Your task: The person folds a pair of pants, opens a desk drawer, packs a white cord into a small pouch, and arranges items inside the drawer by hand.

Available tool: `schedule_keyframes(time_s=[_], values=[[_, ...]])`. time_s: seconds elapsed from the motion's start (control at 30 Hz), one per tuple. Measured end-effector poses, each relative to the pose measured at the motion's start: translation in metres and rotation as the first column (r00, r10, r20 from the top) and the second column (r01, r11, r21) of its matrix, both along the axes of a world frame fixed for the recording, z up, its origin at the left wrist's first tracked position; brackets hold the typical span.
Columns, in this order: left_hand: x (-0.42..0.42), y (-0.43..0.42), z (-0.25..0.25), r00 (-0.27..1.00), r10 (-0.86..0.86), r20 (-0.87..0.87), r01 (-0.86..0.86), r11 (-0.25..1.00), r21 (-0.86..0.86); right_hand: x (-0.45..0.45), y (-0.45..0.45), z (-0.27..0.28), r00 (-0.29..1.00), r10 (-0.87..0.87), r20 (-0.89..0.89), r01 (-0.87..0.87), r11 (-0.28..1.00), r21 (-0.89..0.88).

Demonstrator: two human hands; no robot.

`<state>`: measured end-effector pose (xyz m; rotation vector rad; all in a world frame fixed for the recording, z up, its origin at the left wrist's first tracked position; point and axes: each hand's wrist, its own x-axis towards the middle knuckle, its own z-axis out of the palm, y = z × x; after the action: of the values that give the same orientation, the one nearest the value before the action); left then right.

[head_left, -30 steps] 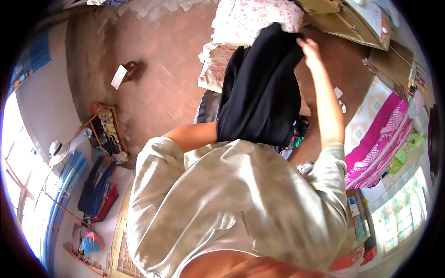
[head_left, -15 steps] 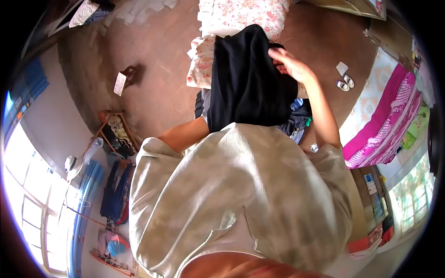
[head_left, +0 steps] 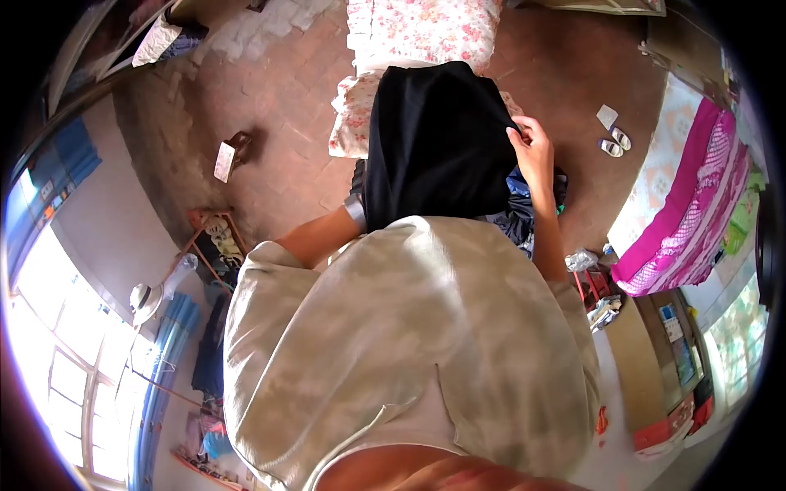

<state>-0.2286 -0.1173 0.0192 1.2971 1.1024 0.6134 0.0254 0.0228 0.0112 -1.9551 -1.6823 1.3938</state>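
Note:
A black garment (head_left: 438,151) is spread out in front of me, fairly smooth, with a few soft folds; its exact kind cannot be made out. At its right edge, my right hand (head_left: 532,146) is closed, thumb and fingers pinching the fabric. My left forearm (head_left: 323,236) reaches to the garment's lower left side, and a greyish band or cloth shows at the wrist. The left hand itself is hidden beneath the black fabric. Beyond and under the garment's far end lies floral cloth (head_left: 352,123). Dark crumpled clothes (head_left: 516,214) show below my right hand.
A floral cushion (head_left: 426,33) lies at the far end. White shoes (head_left: 612,146) stand on the brown floor to the right, near a bed with a magenta cover (head_left: 667,213). To the left are a small brown object with a pale top (head_left: 225,159) and a wooden rack (head_left: 214,237).
My right hand has come down and closed on the garment's right edge, its fingers previously looser. The fabric lies flatter, and its raised far peak has dropped.

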Motion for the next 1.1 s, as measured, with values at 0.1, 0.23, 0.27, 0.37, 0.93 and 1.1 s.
schedule_keyframes(time_s=[0.1, 0.23, 0.27, 0.37, 0.93, 1.1], values=[[-0.008, 0.002, 0.003, 1.0, 0.007, -0.01, -0.007, 1.0, -0.005, 0.004, -0.008, 0.001, 0.995, -0.085, 0.045, 0.077, 0.984, 0.159], [-0.01, 0.006, 0.004, 0.999, 0.033, -0.013, -0.033, 0.999, -0.018, 0.011, -0.055, 0.01, 0.964, -0.264, -0.022, 0.255, 0.899, 0.355], [-0.009, 0.007, 0.005, 0.999, 0.039, -0.014, -0.039, 0.999, -0.017, 0.011, -0.083, 0.006, 0.917, -0.38, -0.117, 0.395, 0.831, 0.393], [-0.005, 0.008, 0.005, 0.997, 0.076, -0.013, -0.076, 0.997, -0.018, 0.011, -0.129, 0.014, 0.604, -0.762, -0.235, 0.531, 0.604, -0.594], [0.006, 0.014, 0.014, 0.996, 0.074, -0.042, -0.066, 0.986, 0.155, -0.052, -0.094, 0.094, 0.014, -0.926, -0.378, 0.212, 0.372, -0.904], [0.002, 0.017, 0.021, 0.679, 0.445, 0.584, -0.105, 0.846, -0.523, -0.057, -0.074, 0.098, 0.221, -0.867, -0.447, 0.483, 0.496, -0.722]])
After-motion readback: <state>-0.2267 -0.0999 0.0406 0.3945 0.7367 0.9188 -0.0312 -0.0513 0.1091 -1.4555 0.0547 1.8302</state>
